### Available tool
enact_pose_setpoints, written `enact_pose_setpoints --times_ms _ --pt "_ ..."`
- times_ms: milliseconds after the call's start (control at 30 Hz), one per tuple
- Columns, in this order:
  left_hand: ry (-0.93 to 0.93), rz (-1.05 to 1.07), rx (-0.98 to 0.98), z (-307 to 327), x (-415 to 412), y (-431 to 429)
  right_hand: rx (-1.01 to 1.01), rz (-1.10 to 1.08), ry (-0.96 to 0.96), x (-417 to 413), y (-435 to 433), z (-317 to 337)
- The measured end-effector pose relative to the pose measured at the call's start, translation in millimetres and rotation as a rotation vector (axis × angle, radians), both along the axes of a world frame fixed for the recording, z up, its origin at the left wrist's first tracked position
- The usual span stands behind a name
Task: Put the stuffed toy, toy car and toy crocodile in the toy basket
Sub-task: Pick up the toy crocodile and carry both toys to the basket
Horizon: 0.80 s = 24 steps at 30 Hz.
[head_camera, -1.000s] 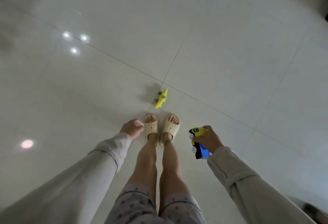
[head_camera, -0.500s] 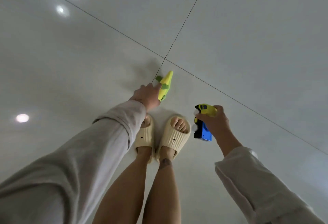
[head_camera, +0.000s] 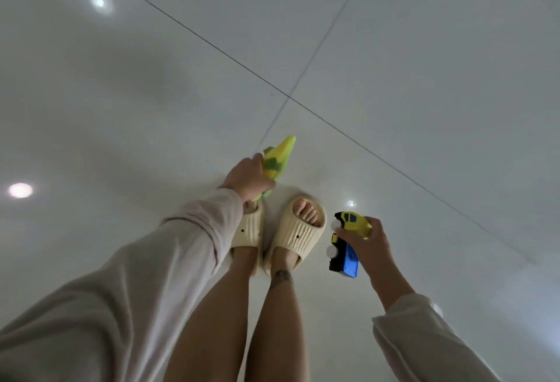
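The yellow and green toy crocodile [head_camera: 278, 157] is in my left hand [head_camera: 247, 180], just above my left slipper, its pointed end aimed up and away from me. My right hand [head_camera: 368, 243] grips the toy car [head_camera: 347, 243], a yellow cab over a blue and black body with white wheels, held to the right of my right slipper. The stuffed toy and the toy basket are out of view.
My two feet in cream slippers [head_camera: 298, 236] stand together on glossy white floor tiles [head_camera: 394, 63] with dark grout lines crossing ahead. Ceiling lights reflect on the tiles at the left. Both arms wear pale long sleeves.
My left hand has reached the crocodile, closed on it and lifted it off the floor. The right hand still holds the car, now lower in view.
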<state>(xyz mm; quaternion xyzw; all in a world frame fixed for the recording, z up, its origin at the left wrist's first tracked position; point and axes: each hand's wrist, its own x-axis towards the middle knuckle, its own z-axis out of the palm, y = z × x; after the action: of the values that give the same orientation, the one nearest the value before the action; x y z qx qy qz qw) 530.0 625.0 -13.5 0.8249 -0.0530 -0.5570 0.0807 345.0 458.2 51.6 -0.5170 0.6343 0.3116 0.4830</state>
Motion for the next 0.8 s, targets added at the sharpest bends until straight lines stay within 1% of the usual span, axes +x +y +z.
enact_pose_setpoints --times_ms 67,133,233,333,433,500,600,700,800 --pt "0.069 -0.017 -0.008 61.0 3.0 23.1 0.008 0.012 -0.023 7.7 7.4 52.6" --pt "0.118 0.019 0.001 128.3 4.0 49.2 0.029 0.03 -0.046 13.7 14.4 112.4" --pt "0.134 0.121 0.07 237.1 0.1 90.6 0.081 0.08 -0.089 20.4 23.0 208.0" --pt "0.152 0.278 0.126 343.2 -12.0 124.0 0.086 0.164 -0.142 23.9 31.4 303.3" --pt "0.137 0.421 0.111 424.9 -30.0 148.6 0.08 0.271 -0.179 19.5 39.6 380.2" --pt "0.11 0.52 0.058 465.6 -39.6 159.2 0.071 0.335 -0.201 11.3 43.0 415.4" --pt "0.084 0.538 0.011 511.6 -48.7 163.6 0.062 0.47 -0.187 -3.5 42.4 451.8" --pt "0.033 0.571 -0.019 543.4 -50.3 162.2 0.011 0.555 -0.151 -20.0 30.2 471.5" --pt "-0.005 0.625 -0.057 560.5 -51.7 162.5 -0.059 0.568 -0.13 -29.3 4.6 480.2"
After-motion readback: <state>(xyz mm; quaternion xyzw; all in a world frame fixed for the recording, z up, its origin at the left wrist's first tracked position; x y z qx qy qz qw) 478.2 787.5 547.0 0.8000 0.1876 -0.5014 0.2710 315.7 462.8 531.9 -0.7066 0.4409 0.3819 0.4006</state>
